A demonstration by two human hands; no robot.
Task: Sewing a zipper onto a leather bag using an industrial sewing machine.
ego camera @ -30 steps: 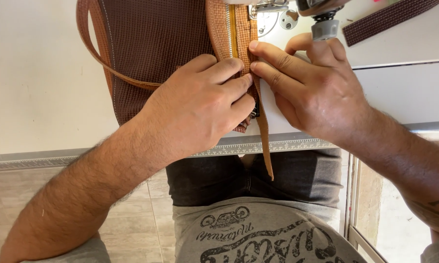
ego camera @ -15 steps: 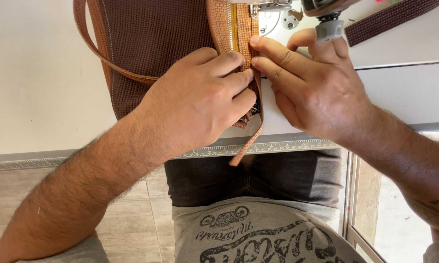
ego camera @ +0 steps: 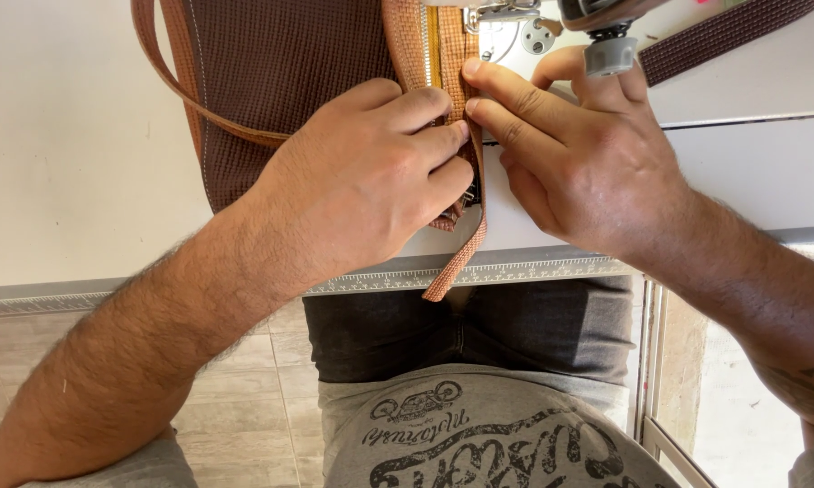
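Since half a second ago, little change: both hands in the same grip, the loose end of the orange webbing strap [ego camera: 461, 258] swung slightly, now hanging just past the ruler-marked table edge [ego camera: 533, 269]; a second ago, hanging longer and straighter below that edge.

Left hand [ego camera: 371, 176] lying palm down on the brown mesh fabric [ego camera: 289, 81], fingers curled and close together, fingertips [ego camera: 447, 136] pressing on the strap and the yellow zipper [ego camera: 433, 41] beside it. Right hand [ego camera: 578, 163] opposite, fingers extended and held together, two fingertips [ego camera: 475, 86] pressing the strap's edge from the other side, nearly touching the left fingertips. Thumb tucked behind a grey cylindrical knob [ego camera: 610, 54] of the sewing machine. Neither hand closed around anything; both flat and pressing.

Fabric flat on the white table, strap running up toward the metal presser foot [ego camera: 502, 14] at the top. Second brown strap [ego camera: 723, 36] lying diagonally at upper right, apart from the hands. No containers in view.
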